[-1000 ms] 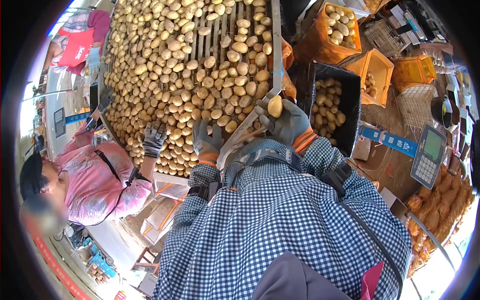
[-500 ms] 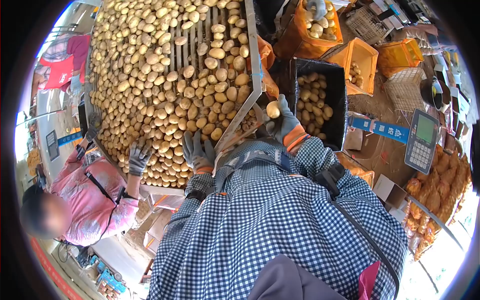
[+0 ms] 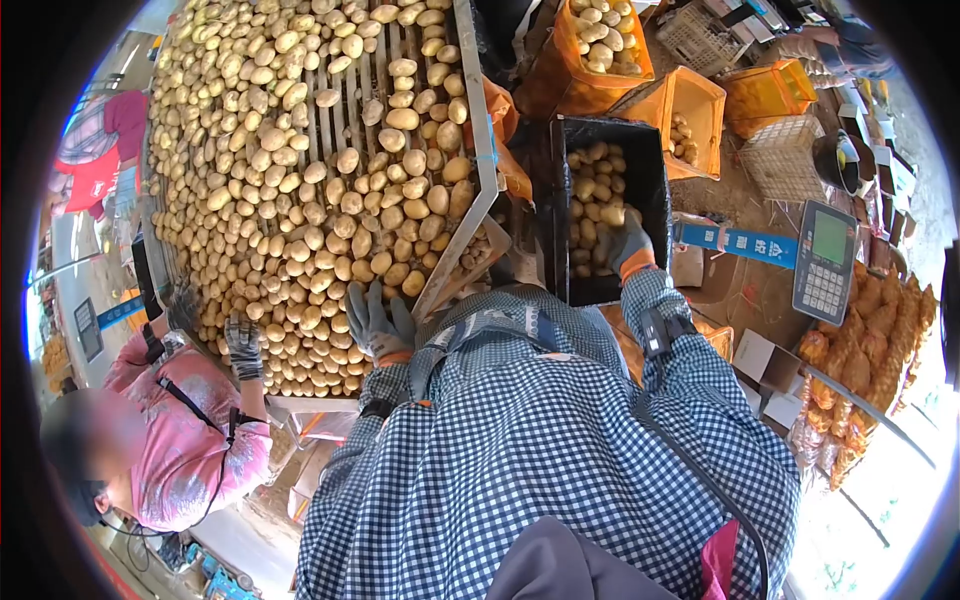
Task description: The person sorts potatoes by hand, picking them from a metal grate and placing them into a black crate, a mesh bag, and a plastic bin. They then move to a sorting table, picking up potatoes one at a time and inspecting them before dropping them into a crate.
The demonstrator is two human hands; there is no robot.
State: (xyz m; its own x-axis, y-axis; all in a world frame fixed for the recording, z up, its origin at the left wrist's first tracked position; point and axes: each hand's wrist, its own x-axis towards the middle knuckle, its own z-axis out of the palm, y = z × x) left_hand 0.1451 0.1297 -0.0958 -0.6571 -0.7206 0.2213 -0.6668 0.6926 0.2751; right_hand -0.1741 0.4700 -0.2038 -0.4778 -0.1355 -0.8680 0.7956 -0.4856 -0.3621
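Observation:
Many potatoes (image 3: 300,190) cover a slatted metal sorting table. My left hand (image 3: 380,322), in a grey glove with an orange cuff, lies on the potatoes near the table's lower right edge, fingers spread, holding nothing. My right hand (image 3: 628,246), gloved the same way, reaches into a black-lined crate (image 3: 654,180) that holds potatoes (image 3: 597,188). Its fingers point down at the potatoes at the crate's right side; whether they grip one is hidden.
A co-worker in pink (image 3: 205,430) has a gloved hand at the table's lower left. Orange crates (image 3: 705,140) stand beyond the black one. At the right are a scale display (image 3: 826,262) and netted bags (image 3: 860,350). Another person in red stands far left.
My right hand, which held a potato between table and crate, has moved right and down into the black-lined crate. My left hand stays on the potatoes. The whole view has shifted slightly.

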